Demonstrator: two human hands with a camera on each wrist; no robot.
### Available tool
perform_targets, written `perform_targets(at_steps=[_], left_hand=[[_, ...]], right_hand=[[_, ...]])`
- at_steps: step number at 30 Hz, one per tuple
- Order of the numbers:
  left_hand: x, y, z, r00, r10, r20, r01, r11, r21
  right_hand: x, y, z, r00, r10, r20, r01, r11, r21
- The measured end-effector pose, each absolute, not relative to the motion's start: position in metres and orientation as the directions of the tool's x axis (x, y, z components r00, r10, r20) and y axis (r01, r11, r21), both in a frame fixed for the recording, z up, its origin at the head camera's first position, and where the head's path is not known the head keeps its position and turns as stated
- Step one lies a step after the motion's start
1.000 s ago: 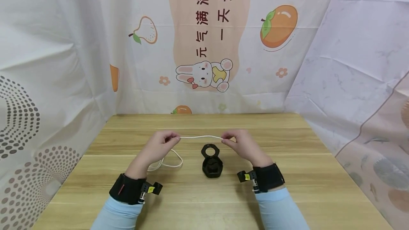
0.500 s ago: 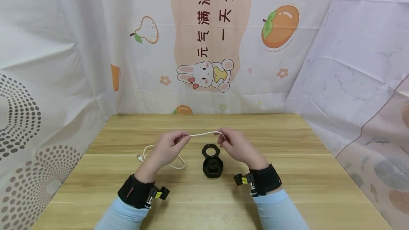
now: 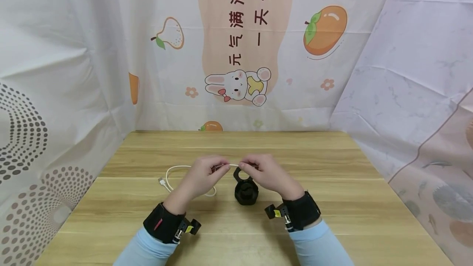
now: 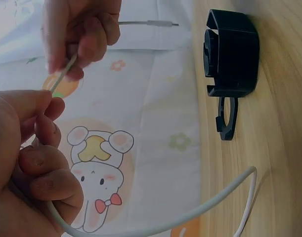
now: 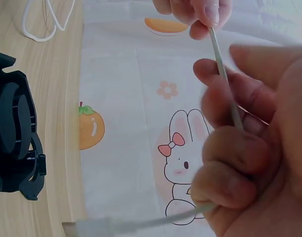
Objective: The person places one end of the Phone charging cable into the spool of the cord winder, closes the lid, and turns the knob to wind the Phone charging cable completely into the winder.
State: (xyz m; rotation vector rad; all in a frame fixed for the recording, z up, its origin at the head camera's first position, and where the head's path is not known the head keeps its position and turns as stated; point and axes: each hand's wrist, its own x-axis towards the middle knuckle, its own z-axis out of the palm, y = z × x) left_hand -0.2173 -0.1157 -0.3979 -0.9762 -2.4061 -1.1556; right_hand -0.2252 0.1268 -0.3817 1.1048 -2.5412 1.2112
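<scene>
A white USB cable [image 3: 178,166] runs through both hands, with only a short length showing between them. My left hand [image 3: 205,175] pinches it between thumb and forefinger, the other fingers curled round it. In my right hand [image 5: 249,143] the middle to little fingers curl round the cable, while thumb and forefinger look slightly apart. A slim plug end [image 4: 160,23] sticks out past the right hand. On the table at left lies the other plug [image 3: 162,182]. Just below the hands stands a black hexagonal cable winder [image 3: 246,193], its ring-shaped lid [image 4: 228,118] swung back and partly covered by the right hand in the head view.
The wooden table [image 3: 229,233] reaches back to a printed cloth backdrop [image 3: 166,93]. Hanging cloths also border it on the left and right. A loop of the cable lies on the table beside the left forearm.
Both hands have drawn together over the winder, the left moving right and the right moving left. The cable span between them has shortened. The plug at left has come into view.
</scene>
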Motion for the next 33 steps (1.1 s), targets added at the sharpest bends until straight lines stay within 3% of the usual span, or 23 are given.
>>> perform_targets(at_steps=[4,9,17,33], left_hand=[[-0.219,-0.119,-0.397,-0.755,0.459,0.469,0.652,0.453,0.607],[-0.223,-0.129,-0.393,-0.807,0.424,0.411,0.587,0.499,0.638],[-0.233,-0.155,-0.392,-0.861,0.340,0.379,0.501,0.698,0.512],[-0.242,-0.200,-0.393,-0.917,0.238,0.319,0.381,0.757,0.530]], right_hand=[[-0.228,0.131,-0.382,-0.711,-0.555,0.433,-0.690,0.431,-0.581],[-0.232,0.144,-0.381,-0.732,-0.504,0.459,-0.680,0.499,-0.537],[-0.237,0.170,-0.379,-0.773,-0.410,0.485,-0.624,0.629,-0.463],[-0.244,0.230,-0.384,-0.832,-0.219,0.510,-0.471,0.765,-0.440]])
